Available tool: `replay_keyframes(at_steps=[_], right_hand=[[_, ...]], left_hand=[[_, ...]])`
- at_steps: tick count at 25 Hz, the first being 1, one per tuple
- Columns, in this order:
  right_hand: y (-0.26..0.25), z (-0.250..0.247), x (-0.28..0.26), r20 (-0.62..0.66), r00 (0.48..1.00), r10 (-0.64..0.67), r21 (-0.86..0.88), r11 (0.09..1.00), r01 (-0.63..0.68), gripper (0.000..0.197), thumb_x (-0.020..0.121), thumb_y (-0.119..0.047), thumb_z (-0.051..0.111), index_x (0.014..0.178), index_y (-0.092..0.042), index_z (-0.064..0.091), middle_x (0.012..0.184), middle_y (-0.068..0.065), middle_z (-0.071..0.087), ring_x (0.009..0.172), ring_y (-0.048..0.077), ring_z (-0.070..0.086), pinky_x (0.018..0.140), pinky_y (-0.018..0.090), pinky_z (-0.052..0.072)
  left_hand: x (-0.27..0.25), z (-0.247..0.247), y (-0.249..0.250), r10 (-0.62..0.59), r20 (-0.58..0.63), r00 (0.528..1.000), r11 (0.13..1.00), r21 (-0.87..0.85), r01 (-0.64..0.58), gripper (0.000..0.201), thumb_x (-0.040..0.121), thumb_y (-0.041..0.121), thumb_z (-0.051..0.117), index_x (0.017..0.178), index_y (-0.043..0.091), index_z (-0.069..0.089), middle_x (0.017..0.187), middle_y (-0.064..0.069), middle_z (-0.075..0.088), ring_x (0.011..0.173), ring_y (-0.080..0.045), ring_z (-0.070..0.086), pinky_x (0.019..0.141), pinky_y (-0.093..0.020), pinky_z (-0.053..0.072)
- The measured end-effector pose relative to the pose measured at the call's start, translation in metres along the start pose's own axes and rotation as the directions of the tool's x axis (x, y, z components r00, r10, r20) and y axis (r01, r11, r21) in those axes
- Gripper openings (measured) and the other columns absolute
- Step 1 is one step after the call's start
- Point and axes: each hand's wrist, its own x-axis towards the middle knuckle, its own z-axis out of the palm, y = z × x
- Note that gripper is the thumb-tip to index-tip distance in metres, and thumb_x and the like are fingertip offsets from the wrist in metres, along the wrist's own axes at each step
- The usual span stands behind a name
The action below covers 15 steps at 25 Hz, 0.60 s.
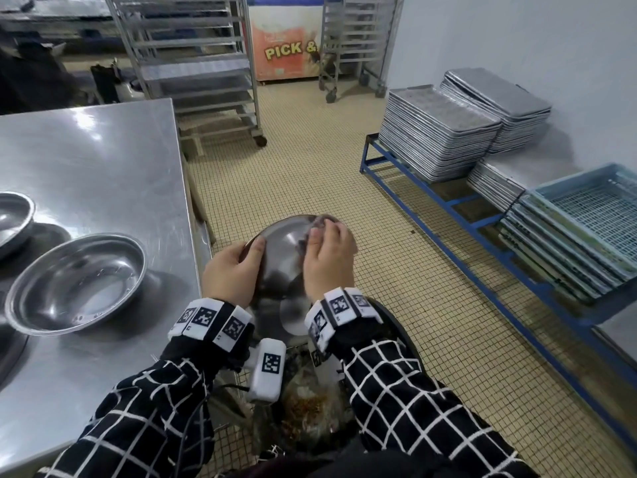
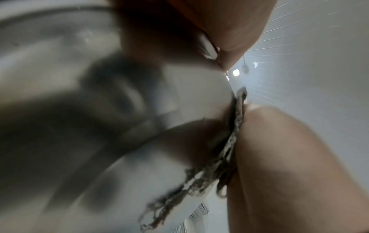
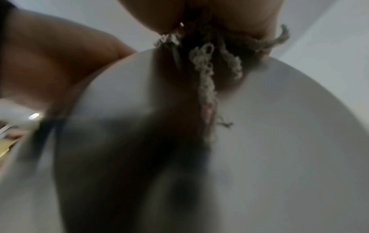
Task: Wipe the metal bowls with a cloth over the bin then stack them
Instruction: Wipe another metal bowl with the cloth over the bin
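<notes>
Entered from our left hand outward: well to its left, on the steel table (image 1: pixel 103 150), we log one metal bowl (image 1: pixel 74 284) standing open side up, and beyond it the edge of a second bowl (image 1: pixel 13 219) at the frame border. Our left hand (image 1: pixel 231 270) grips the rim of the held bowl (image 1: pixel 279 257), thumb lying on its surface and fingers curled round the edge; the left wrist view shows that rim (image 2: pixel 209 47) pinched against the skin. The held bowl sits tilted between both hands, above the bin (image 1: pixel 310 408), which lies below our wrists and holds dark refuse. Our right hand (image 1: pixel 327 257) is bunched over a frayed grey cloth (image 1: pixel 319 224), pressing it against the bowl's upper right part; the right wrist view shows looped threads of the cloth (image 3: pixel 207 66) squeezed under the fingers (image 3: pixel 239 18) and touching the metal. Well to the right of that hand: stacked metal trays (image 1: pixel 437 132) on a blue low rack (image 1: pixel 458 205), then pale blue crates (image 1: pixel 586 219).
</notes>
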Motion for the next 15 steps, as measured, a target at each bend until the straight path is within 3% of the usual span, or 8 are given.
replay_keyframes(at_steps=[1, 3, 4, 5, 8, 10, 13, 15], right_hand=[[0.008, -0.002, 0.006, 0.042, 0.987, 0.155, 0.107, 0.982, -0.158, 0.051, 0.1, -0.04, 0.023, 0.127, -0.006, 0.05, 0.131, 0.011, 0.045, 0.119, 0.023, 0.047, 0.098, 0.033, 0.045], [0.028, -0.007, 0.012, 0.161, 0.907, 0.39, 0.235, 0.877, -0.419, 0.047, 0.102, -0.034, 0.027, 0.116, -0.001, 0.058, 0.118, 0.014, 0.053, 0.103, 0.023, 0.055, 0.086, 0.031, 0.046], [0.037, -0.01, 0.011, 0.205, 0.87, 0.448, 0.231, 0.842, -0.488, 0.043, 0.103, -0.031, 0.03, 0.112, -0.001, 0.06, 0.113, 0.014, 0.058, 0.099, 0.025, 0.057, 0.082, 0.031, 0.045], [0.044, -0.013, 0.006, 0.207, 0.866, 0.456, 0.215, 0.842, -0.495, 0.039, 0.102, -0.028, 0.034, 0.111, -0.004, 0.063, 0.11, 0.012, 0.062, 0.1, 0.025, 0.059, 0.082, 0.029, 0.044], [0.042, -0.02, -0.012, -0.012, 0.963, 0.269, 0.295, 0.921, -0.254, 0.028, 0.098, -0.019, 0.047, 0.122, -0.015, 0.061, 0.117, -0.001, 0.063, 0.109, 0.014, 0.058, 0.09, 0.023, 0.045], [0.021, -0.019, -0.02, -0.094, 0.996, -0.008, 0.297, 0.954, 0.036, 0.029, 0.096, -0.015, 0.049, 0.123, -0.017, 0.059, 0.124, -0.004, 0.058, 0.111, 0.008, 0.054, 0.094, 0.015, 0.042], [-0.009, -0.01, -0.031, -0.043, 0.918, -0.395, 0.015, 0.918, 0.396, 0.034, 0.095, -0.026, 0.044, 0.125, -0.018, 0.058, 0.129, -0.002, 0.053, 0.118, 0.012, 0.047, 0.106, 0.022, 0.03], [-0.018, -0.007, -0.029, -0.061, 0.914, -0.4, -0.115, 0.913, 0.392, 0.041, 0.096, -0.034, 0.036, 0.128, -0.016, 0.056, 0.132, 0.001, 0.051, 0.124, 0.016, 0.043, 0.11, 0.029, 0.022]], left_hand=[[-0.001, -0.001, -0.001, -0.023, 0.0, 1.0, 0.999, -0.028, 0.023, 0.046, 0.092, 0.051, 0.05, 0.073, 0.013, 0.065, 0.065, -0.006, 0.062, 0.066, -0.022, 0.057, 0.063, -0.036, 0.045], [-0.001, -0.003, -0.007, -0.062, -0.002, 0.998, 0.996, -0.061, 0.062, 0.044, 0.092, 0.051, 0.05, 0.077, 0.014, 0.067, 0.07, -0.005, 0.065, 0.072, -0.023, 0.06, 0.069, -0.036, 0.047], [0.0, -0.004, -0.011, -0.082, -0.004, 0.997, 0.994, -0.069, 0.081, 0.043, 0.092, 0.052, 0.051, 0.079, 0.015, 0.068, 0.072, -0.005, 0.066, 0.075, -0.024, 0.061, 0.071, -0.037, 0.049], [0.001, -0.005, -0.014, -0.098, -0.007, 0.995, 0.992, -0.078, 0.097, 0.043, 0.091, 0.053, 0.051, 0.08, 0.015, 0.068, 0.075, -0.005, 0.067, 0.078, -0.026, 0.063, 0.075, -0.04, 0.051], [0.003, -0.007, -0.015, -0.137, -0.019, 0.99, 0.982, -0.13, 0.134, 0.045, 0.089, 0.056, 0.051, 0.076, 0.016, 0.067, 0.075, -0.008, 0.068, 0.08, -0.031, 0.064, 0.079, -0.05, 0.054], [0.0, -0.004, -0.011, -0.125, -0.026, 0.992, 0.986, -0.118, 0.122, 0.048, 0.091, 0.054, 0.05, 0.077, 0.012, 0.067, 0.077, -0.011, 0.068, 0.078, -0.031, 0.064, 0.078, -0.048, 0.054], [-0.005, 0.0, 0.0, -0.038, 0.002, 0.999, 0.998, -0.05, 0.038, 0.041, 0.093, 0.048, 0.049, 0.077, 0.014, 0.066, 0.071, -0.003, 0.067, 0.073, -0.022, 0.062, 0.069, -0.037, 0.05], [-0.009, 0.0, 0.005, -0.001, 0.018, 1.0, 1.0, -0.019, 0.001, 0.037, 0.093, 0.045, 0.049, 0.073, 0.018, 0.065, 0.066, 0.002, 0.064, 0.066, -0.018, 0.06, 0.061, -0.032, 0.046]])
